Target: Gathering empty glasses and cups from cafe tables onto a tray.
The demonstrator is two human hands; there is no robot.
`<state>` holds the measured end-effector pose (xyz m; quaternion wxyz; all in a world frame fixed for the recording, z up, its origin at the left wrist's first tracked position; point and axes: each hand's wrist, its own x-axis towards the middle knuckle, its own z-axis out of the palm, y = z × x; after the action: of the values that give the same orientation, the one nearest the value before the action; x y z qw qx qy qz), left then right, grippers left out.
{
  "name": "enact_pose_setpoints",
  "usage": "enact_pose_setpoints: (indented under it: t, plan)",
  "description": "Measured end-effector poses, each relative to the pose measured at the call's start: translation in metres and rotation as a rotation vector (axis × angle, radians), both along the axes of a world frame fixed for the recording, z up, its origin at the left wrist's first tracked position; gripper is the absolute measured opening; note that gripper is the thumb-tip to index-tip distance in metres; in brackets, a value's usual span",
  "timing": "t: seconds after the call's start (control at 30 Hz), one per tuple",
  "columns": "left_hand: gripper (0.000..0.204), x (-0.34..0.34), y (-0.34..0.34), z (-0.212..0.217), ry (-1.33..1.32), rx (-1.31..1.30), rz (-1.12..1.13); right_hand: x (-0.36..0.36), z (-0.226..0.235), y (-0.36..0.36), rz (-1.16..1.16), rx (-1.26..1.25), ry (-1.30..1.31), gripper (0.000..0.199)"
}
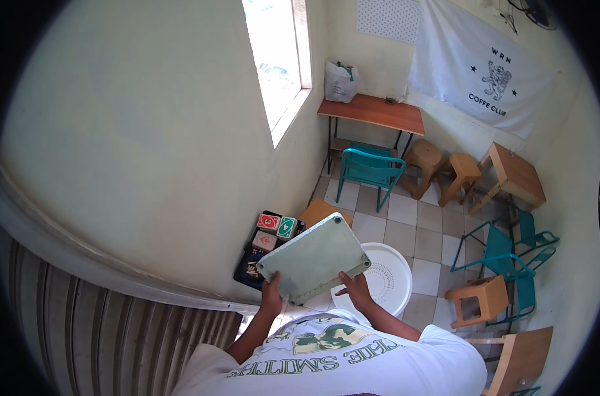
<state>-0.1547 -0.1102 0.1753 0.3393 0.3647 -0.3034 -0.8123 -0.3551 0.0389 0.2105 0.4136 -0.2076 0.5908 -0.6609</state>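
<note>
Just above the white round table [393, 284], held tilted in both hands: one pale green board [313, 257], its far corner higher than the near edge. Left hand [271, 297] closed round the near left corner, thumb on top; right hand [356, 289] lying along the near edge, fingers loosely spread against it (how far they curl under cannot be told). Probably best to grip at both near corners with thumbs over the face, hold the weight even between the hands, and mind the far corner, which hangs close to the tray of card boxes [265, 245] just left of the round table. Counted: one board, one round table, one tray with three coloured boxes showing. Beyond the round table, one long wooden desk [372, 112] under the window [280, 59] with one white bag [341, 82] on it, and one teal chair [369, 168] in front. Right of the round table, at least two more teal chairs [504, 254] and three wooden stools [488, 298], plus one small slanted wooden table [514, 175].
</note>
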Motion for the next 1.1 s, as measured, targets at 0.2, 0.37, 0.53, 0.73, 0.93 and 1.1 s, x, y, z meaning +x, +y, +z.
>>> enact_pose_setpoints:
  t: [0.2, 0.37, 0.53, 0.73, 0.93, 1.1]
  plan:
    - [0.047, 0.036, 0.004, 0.000, -0.143, -0.138, 0.097, -0.036, -0.007, -0.015, 0.034, -0.086, -0.083, 0.040]
    - [0.043, 0.074, 0.019, -0.015, -0.201, -0.161, 0.194, -0.031, -0.010, -0.045, 0.240, -0.069, 0.108, 0.036]
    - [0.040, 0.096, 0.042, 0.010, -0.203, -0.154, 0.332, -0.014, -0.009, -0.063, 0.401, -0.099, 0.058, 0.035]
    - [0.043, 0.140, 0.067, 0.017, -0.241, -0.206, 0.455, 0.016, -0.007, -0.092, 0.646, -0.081, -0.015, 0.027]
    - [0.052, 0.191, 0.101, 0.027, -0.219, -0.289, 0.609, 0.083, 0.017, -0.102, 0.781, -0.179, 0.070, 0.028]
    - [0.062, 0.241, 0.130, 0.036, -0.278, -0.320, 0.721, 0.136, 0.013, -0.094, 0.818, -0.275, 0.100, 0.027]
